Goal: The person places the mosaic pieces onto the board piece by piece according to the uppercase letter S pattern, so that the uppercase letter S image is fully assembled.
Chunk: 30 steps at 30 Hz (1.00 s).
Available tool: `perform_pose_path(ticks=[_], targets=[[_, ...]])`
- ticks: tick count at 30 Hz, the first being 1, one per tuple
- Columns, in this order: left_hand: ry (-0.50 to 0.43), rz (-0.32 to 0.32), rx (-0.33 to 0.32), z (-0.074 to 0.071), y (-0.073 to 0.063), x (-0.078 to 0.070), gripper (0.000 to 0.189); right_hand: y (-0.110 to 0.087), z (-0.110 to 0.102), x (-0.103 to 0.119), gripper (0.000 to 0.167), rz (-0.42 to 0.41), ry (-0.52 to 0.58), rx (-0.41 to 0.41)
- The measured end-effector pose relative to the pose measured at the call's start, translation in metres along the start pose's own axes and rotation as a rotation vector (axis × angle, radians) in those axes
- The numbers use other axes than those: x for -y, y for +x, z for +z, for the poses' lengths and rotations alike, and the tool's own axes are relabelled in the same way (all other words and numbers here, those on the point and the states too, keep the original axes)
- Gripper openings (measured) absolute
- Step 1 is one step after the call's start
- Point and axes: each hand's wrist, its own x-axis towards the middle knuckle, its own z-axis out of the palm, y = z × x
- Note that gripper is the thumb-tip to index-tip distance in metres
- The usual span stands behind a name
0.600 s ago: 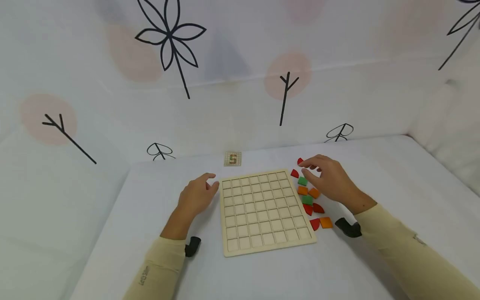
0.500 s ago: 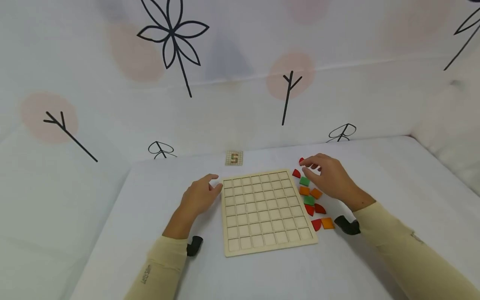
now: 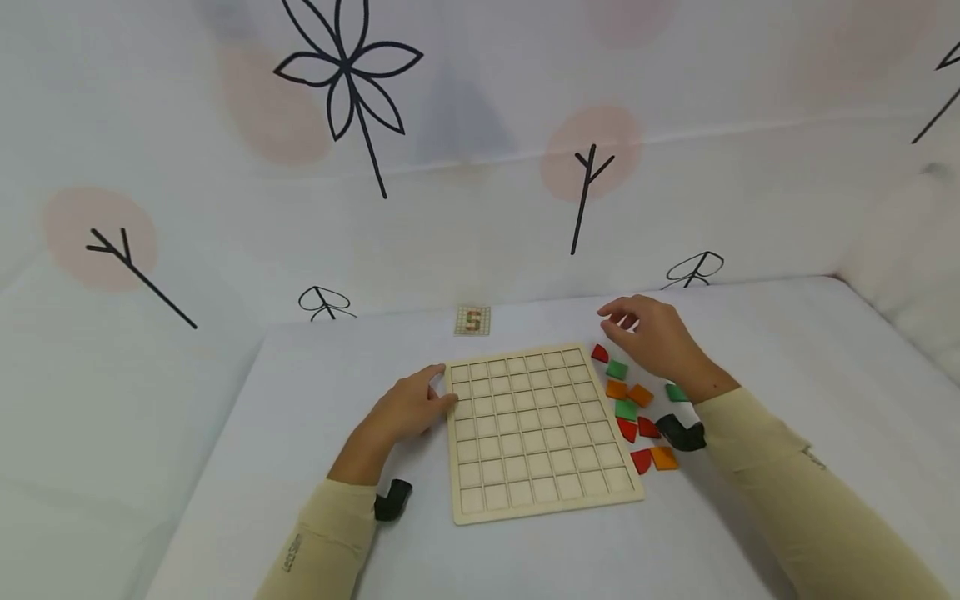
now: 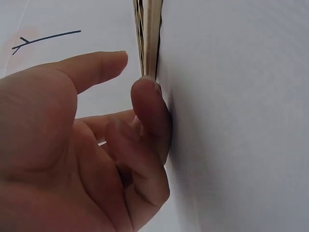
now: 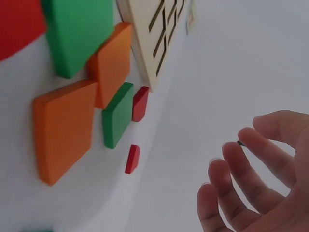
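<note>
A square wooden grid board (image 3: 540, 417) lies on the white table. My left hand (image 3: 408, 407) is at its left edge, with the thumb over the rim in the head view. In the left wrist view, the thumb stands apart from the board's edge (image 4: 151, 38) while a curled fingertip is right at it. Beyond the board's far right corner hovers my right hand (image 3: 651, 333), fingers loosely bent, nothing between them. Beside the board lie flat pieces: red quarter-rounds (image 3: 600, 353), green squares (image 3: 617, 369) and orange squares (image 3: 617, 390).
A small pattern card (image 3: 472, 320) showing an S-like figure lies behind the board. Another green piece (image 3: 677, 392) is partly covered by the right wrist. A white cloth backdrop (image 3: 480, 225) with drawn plants rises behind the table.
My left hand has come down to the board's left edge. The right hand has moved slightly away from me, covering the farthest red piece, and a green piece by its wrist now shows.
</note>
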Motion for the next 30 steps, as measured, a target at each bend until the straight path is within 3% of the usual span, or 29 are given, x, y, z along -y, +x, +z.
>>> perform_pose_path(ticks=[4,8,19,30], targets=[[-0.022,0.036,0.012,0.003,-0.002,0.0,0.071,-0.002,0.0,-0.002,0.027,0.027,-0.011,-0.002],[0.002,0.066,0.013,0.004,-0.002,0.0,0.076,-0.002,0.001,-0.006,0.03,0.045,-0.033,0.046],[0.036,0.093,0.003,0.004,0.004,0.007,0.079,0.004,0.009,-0.022,0.043,0.113,-0.104,0.305],[0.055,0.084,0.016,0.003,0.0,0.007,0.082,0.002,0.016,-0.025,0.048,0.088,-0.076,0.365]])
